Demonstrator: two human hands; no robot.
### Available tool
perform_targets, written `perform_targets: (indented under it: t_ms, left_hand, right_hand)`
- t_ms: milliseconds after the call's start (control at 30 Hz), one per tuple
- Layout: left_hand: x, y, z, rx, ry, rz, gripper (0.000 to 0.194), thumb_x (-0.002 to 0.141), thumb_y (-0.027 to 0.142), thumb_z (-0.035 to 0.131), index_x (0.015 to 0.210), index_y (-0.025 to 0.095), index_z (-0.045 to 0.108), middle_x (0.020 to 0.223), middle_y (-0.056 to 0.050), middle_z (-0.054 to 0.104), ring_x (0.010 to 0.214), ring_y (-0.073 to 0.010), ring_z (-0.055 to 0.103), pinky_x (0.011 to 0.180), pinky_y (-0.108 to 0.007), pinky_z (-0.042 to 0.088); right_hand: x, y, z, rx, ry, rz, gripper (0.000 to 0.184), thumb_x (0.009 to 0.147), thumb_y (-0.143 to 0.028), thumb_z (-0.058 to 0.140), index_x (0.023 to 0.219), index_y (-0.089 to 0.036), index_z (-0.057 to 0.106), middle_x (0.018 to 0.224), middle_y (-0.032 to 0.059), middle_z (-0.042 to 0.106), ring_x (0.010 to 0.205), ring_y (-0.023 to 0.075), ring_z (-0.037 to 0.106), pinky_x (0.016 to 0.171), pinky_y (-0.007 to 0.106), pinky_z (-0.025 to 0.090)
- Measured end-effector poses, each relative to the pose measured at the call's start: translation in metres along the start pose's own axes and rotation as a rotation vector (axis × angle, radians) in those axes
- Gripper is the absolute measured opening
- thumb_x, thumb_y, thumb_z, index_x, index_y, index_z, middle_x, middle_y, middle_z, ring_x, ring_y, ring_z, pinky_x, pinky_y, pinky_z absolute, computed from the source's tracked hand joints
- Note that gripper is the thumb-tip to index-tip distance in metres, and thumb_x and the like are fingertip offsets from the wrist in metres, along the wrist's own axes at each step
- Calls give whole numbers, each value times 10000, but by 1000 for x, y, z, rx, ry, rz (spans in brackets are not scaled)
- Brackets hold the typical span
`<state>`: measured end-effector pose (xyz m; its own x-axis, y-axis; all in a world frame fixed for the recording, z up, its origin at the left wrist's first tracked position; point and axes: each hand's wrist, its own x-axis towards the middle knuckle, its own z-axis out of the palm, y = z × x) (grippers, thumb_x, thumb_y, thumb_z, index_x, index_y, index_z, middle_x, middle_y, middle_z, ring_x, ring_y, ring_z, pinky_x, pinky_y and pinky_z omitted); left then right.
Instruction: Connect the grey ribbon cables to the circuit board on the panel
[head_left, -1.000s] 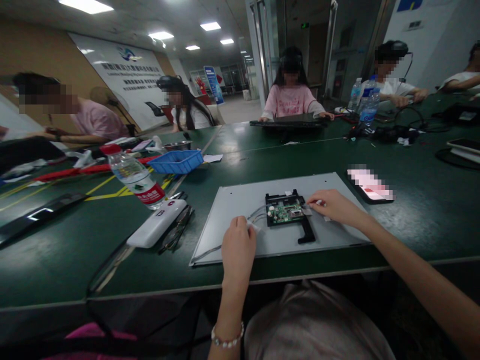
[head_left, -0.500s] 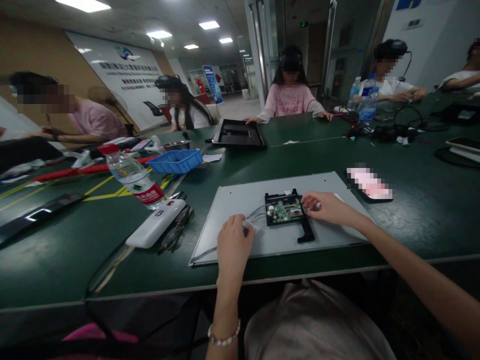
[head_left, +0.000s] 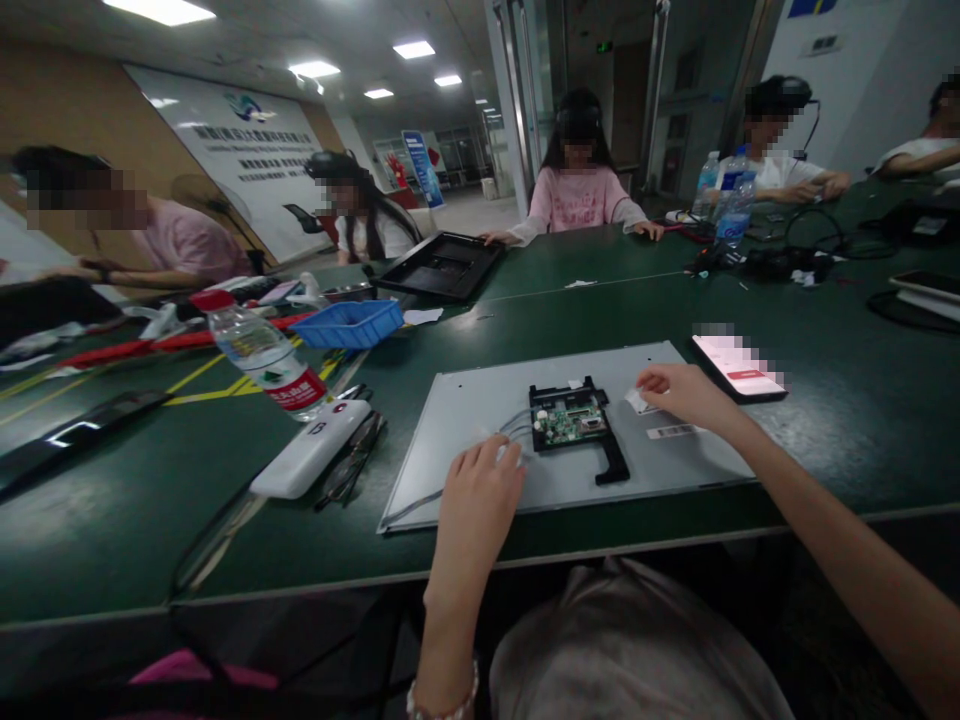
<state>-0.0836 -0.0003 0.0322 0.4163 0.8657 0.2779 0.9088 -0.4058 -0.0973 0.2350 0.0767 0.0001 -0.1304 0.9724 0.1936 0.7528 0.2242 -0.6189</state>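
A small green circuit board (head_left: pixel 574 425) sits in a black plastic bracket (head_left: pixel 615 458) on a flat light-grey panel (head_left: pixel 450 420). Thin grey cables (head_left: pixel 517 422) run from the board's left side toward my left hand (head_left: pixel 480 500). That hand is closed over the panel left of the bracket, with something pale at its fingertips that I cannot make out. Right of the bracket is my right hand (head_left: pixel 686 395), fingers curled together beside a white label (head_left: pixel 642 402). Whether they grip anything is hidden. A barcode label (head_left: pixel 673 432) shows under the wrist.
A lit phone (head_left: pixel 742 370) lies right of the panel. To the left are a white power bank (head_left: pixel 311 450), eyeglasses (head_left: pixel 352 460), a water bottle (head_left: pixel 259 355) and a blue tray (head_left: pixel 352 325). Across the table, a person touches a black frame (head_left: pixel 442 265).
My right hand has moved right from the bracket's edge, uncovering the labels. My left hand has shifted slightly right. The far black frame has moved left and now lies flatter.
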Motion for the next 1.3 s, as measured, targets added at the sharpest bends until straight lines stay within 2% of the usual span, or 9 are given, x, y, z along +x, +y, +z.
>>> perform_targets:
  t_ms: [133,267,500,667,833,933,1067,1167,1300]
  left_hand:
    - [5,-4,-5,52,-59,-19,233,870,91,424,946,186,623,988,-81,663,917,-236,607,843,-367,427]
    - [13,-12,-9,72,-65,-54,250,871,109,412,848,187,649,855,-89,680,844,-246,627,808,-368,427]
    - [36,-38,-5,70,61,-66,305,883,137,401,932,182,699,872,-94,719,845,-237,657,944,-381,392]
    - [36,-48,9,33,-40,-142,280,876,200,443,923,195,719,857,-112,724,863,-258,661,812,-350,452]
    - [32,-48,12,-16,-48,-158,295,892,199,418,974,198,701,911,-98,723,912,-234,657,828,-320,444]
    - [32,-47,12,-24,-41,-154,285,900,205,413,965,206,690,931,-85,720,924,-226,654,828,-310,441]
    - [31,-46,13,-46,-38,-159,257,899,215,428,991,207,668,967,-75,709,931,-219,645,823,-300,441]
    - [30,-46,14,-77,1,-137,261,904,214,423,1044,198,643,1009,-76,696,962,-215,633,848,-300,438]
    - [28,-45,15,-116,38,-125,271,916,230,408,1089,190,614,1067,-79,676,999,-212,620,888,-310,436]
  right_hand:
    - [1,10,1,-224,54,29,207,817,-234,538,965,-160,663,935,100,689,790,218,650,744,357,495]
    - [6,3,-2,-256,72,-27,267,849,-259,508,1046,-149,651,1073,126,658,878,235,642,809,376,485]
    - [30,-40,-6,-217,-28,-288,319,866,-267,511,1148,-162,617,1145,118,631,1054,260,586,931,399,440]
    - [53,-48,8,-247,-148,-439,362,810,-219,589,1168,-176,611,1182,121,610,1102,267,561,960,403,425]
    - [68,-44,27,-259,-229,-460,301,799,-222,606,1093,-180,662,1135,111,646,1061,261,589,926,382,446]
    - [69,-47,36,-268,-195,-423,214,840,-232,563,998,-189,702,1059,98,682,999,250,615,883,360,461]
    - [65,-54,39,-303,-121,-407,236,880,-191,487,930,-189,718,988,84,706,945,236,630,826,339,472]
    - [64,-52,30,-294,-54,-391,243,890,-198,478,955,-196,712,1007,71,699,952,222,627,837,330,469]
    - [64,-30,12,-336,34,-337,249,880,-185,477,951,-195,715,1038,80,685,984,240,615,874,368,464]
